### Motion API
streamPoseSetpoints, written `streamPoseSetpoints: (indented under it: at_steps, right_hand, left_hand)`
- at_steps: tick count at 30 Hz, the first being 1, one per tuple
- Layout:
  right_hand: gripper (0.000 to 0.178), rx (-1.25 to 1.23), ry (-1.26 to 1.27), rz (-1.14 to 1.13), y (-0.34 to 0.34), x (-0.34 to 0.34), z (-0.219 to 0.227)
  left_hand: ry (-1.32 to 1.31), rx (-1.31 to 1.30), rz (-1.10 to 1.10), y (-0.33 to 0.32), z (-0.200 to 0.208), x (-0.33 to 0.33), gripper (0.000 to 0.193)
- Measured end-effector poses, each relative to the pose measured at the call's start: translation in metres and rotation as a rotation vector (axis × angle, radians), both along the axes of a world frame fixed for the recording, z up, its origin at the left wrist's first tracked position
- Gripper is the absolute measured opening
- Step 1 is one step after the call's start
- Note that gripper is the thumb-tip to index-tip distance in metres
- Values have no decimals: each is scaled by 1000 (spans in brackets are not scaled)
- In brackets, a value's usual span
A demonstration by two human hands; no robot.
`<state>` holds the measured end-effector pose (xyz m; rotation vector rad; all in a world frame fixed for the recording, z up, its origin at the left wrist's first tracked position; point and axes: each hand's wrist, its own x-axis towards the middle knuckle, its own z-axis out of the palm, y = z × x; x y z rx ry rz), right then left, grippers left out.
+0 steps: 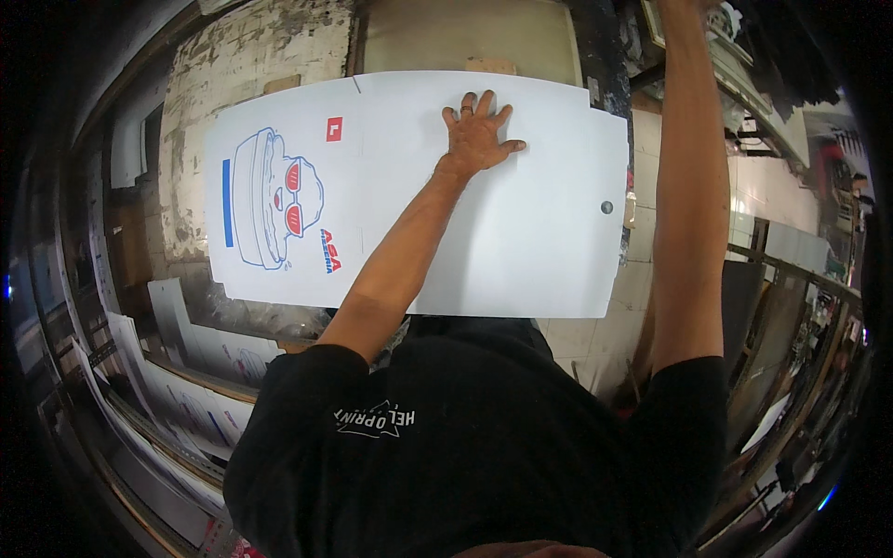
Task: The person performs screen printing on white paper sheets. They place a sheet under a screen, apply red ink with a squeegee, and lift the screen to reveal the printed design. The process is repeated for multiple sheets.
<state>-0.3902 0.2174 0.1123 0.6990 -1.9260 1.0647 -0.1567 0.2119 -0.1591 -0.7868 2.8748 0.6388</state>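
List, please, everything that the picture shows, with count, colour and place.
Printed sheet: one, white, with a blue and red drawing at its left end, flat on the worktable, centre.
Small hole: one, dark, near the sheet's right edge.
Worktable: one, worn and pale, under the sheet.
Stacked printed sheets: several, white, lower left.
Left hand: one, fingers spread, flat on the sheet.
Right hand: wrist reaches to the top edge; what it touches is cut off.
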Motion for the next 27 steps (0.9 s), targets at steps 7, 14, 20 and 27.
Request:
streamPoseSetpoints:
  at_steps: [7,14,20,27]
  right_hand:
    - [62,-37,56,16,24,17,-39]
    - [76,-4,6,129,60,44,-92]
    - [76,-54,-93,205,79,69,-121]
    - [65,-100,-174,296,95,77,-160]
  left_hand:
    - [1047,92,458,-79,25,42,48]
    - [1638,739,749,-149,96,138,83]
    - [1290,688,821,-147,82,160,58]
    - [1307,677,777,-128,63,169,57]
